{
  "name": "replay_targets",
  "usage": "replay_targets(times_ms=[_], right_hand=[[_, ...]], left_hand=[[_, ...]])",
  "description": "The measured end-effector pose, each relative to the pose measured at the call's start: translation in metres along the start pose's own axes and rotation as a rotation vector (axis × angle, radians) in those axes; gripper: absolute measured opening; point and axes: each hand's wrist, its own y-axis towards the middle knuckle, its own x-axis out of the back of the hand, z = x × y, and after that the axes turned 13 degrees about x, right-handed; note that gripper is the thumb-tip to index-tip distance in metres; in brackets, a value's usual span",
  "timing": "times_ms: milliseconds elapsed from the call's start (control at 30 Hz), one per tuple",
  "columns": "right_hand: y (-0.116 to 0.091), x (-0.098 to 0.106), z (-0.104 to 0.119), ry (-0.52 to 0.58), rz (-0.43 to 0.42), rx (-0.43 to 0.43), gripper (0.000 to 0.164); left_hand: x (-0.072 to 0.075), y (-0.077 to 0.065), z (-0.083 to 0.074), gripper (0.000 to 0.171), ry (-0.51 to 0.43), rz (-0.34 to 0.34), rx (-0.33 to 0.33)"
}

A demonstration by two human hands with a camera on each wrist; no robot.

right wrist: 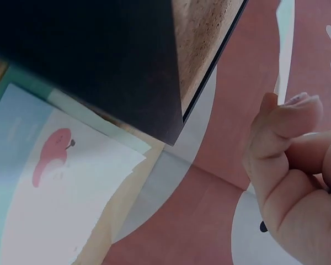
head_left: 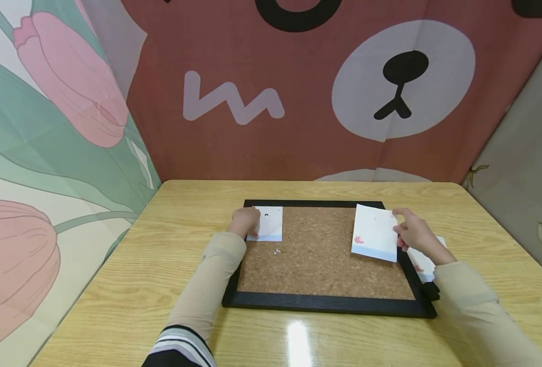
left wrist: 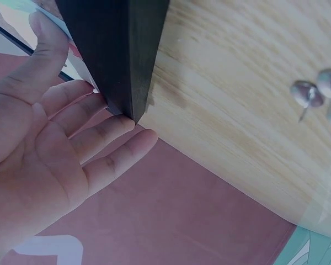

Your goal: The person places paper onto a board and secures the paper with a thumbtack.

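A corkboard [head_left: 319, 260] in a black frame lies on the wooden table. At its upper left corner, my left hand [head_left: 245, 221] rests on the edge of a white note sheet [head_left: 271, 229] with a small dark dot near its middle. Seen from the wrist, the left hand [left wrist: 49, 127] has its fingers extended along the frame corner [left wrist: 113, 61] and its thumb over the paper. My right hand [head_left: 413, 232] pinches another note sheet [head_left: 374, 232], printed in pink and blue, by its right edge above the board's right side.
A stack of note sheets [right wrist: 66, 176] lies beside the board's right edge, next to a small black object [head_left: 430, 291]. Tiny pale bits [head_left: 277, 251] sit on the cork. Several metal thumbtacks [left wrist: 309, 94] are left of the frame. Printed cloth [head_left: 234, 148] hangs behind the table.
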Motion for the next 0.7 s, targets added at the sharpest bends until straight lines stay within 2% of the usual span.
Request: replay_targets(times_ms=[267,700], right_hand=[[0.001,-0.004,0.006,-0.001,0.005,-0.022,0.044],[0.004,-0.007,0.013,-0.004,0.005,-0.002,0.042]], left_hand=[[-0.002,0.002,0.000,0.059,0.000,-0.008,-0.002],[0.000,-0.001,0.001,0.059,-0.022,-0.015,-0.013]])
